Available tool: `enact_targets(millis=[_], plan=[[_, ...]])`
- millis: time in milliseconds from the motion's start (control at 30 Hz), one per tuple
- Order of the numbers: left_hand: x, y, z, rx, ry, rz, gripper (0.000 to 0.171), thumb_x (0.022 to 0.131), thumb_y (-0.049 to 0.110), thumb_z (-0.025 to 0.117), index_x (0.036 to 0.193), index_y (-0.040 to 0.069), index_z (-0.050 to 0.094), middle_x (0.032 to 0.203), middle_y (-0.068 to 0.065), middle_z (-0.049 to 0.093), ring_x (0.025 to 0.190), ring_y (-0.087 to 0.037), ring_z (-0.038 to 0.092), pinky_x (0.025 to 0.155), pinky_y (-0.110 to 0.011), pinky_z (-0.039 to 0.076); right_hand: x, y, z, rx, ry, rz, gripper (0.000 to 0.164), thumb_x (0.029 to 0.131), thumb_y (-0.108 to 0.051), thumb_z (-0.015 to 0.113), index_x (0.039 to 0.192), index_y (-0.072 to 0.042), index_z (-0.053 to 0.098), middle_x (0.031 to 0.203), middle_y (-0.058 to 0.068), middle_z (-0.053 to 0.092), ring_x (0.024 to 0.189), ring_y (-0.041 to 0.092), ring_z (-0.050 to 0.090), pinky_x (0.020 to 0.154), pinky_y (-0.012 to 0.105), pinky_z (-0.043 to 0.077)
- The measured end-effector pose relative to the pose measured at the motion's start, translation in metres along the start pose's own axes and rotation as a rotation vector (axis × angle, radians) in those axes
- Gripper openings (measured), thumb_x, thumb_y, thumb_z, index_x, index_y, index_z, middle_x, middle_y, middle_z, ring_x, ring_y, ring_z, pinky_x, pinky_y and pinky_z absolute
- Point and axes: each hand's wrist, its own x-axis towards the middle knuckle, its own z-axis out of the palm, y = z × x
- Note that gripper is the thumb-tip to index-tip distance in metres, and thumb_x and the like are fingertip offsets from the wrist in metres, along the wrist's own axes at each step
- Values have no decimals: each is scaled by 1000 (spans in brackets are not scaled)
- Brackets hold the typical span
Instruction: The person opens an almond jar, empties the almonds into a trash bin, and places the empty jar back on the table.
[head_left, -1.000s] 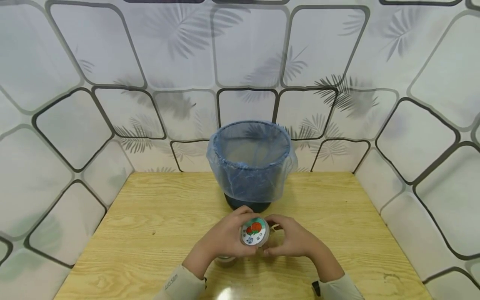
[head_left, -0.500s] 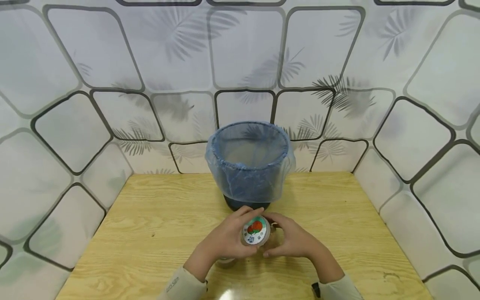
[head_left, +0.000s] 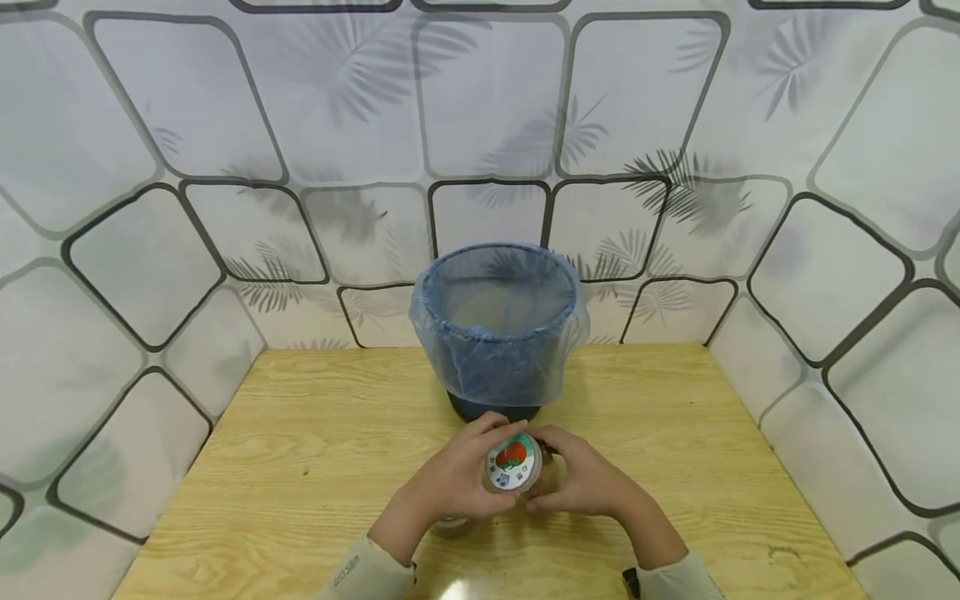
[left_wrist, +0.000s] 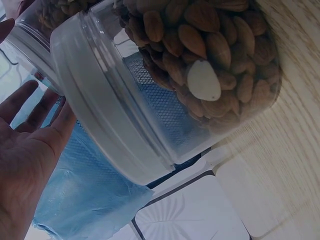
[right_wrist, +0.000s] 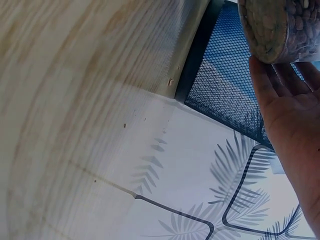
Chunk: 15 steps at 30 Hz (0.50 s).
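Observation:
Both hands hold a clear jar point(right_wrist: 300, 30) of small brown seeds or nuts above the table. Its lid point(head_left: 513, 463) bears a label with red tomatoes and faces up toward the head camera. My left hand point(head_left: 465, 471) curls its fingers and thumb round the lid from the left. From the right, my right hand point(head_left: 585, 475) grips the jar lower down, with fingertips at its base in the right wrist view. A second jar point(left_wrist: 200, 60), filled with almonds under a whitish lid, stands on the table beneath the left wrist, mostly hidden in the head view.
Behind the hands stands a dark mesh waste bin point(right_wrist: 215, 75) lined with a blue plastic bag point(head_left: 495, 367). The wood-grain table point(head_left: 300, 475) ends against patterned walls point(head_left: 360, 225) at the back and both sides.
The lid has shifted slightly to the right within the left hand's grip, and the right hand's fingers sit a little closer to it. The head view has shifted slightly; the bin has not moved.

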Motion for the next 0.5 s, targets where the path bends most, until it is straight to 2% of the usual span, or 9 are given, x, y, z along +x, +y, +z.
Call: enact_targets(millis=[267, 500], plan=[[-1, 0, 0, -43, -32, -48, 79, 83, 23, 88, 155, 12, 56, 137, -2, 55, 114, -12, 61, 101, -31, 58, -1, 0, 2, -3, 4, -8, 86, 80, -43, 95, 153, -29, 51, 148, -8, 59, 132, 22, 62, 109, 41, 56], [-1, -1, 2, -79, -48, -82, 80, 85, 25, 88, 157, 18, 55, 134, 1, 55, 113, -11, 59, 102, -32, 57, -1, -1, 2, 32, -10, 43, 85, 78, -38, 97, 150, -35, 53, 146, -15, 59, 132, 20, 61, 109, 37, 55]])
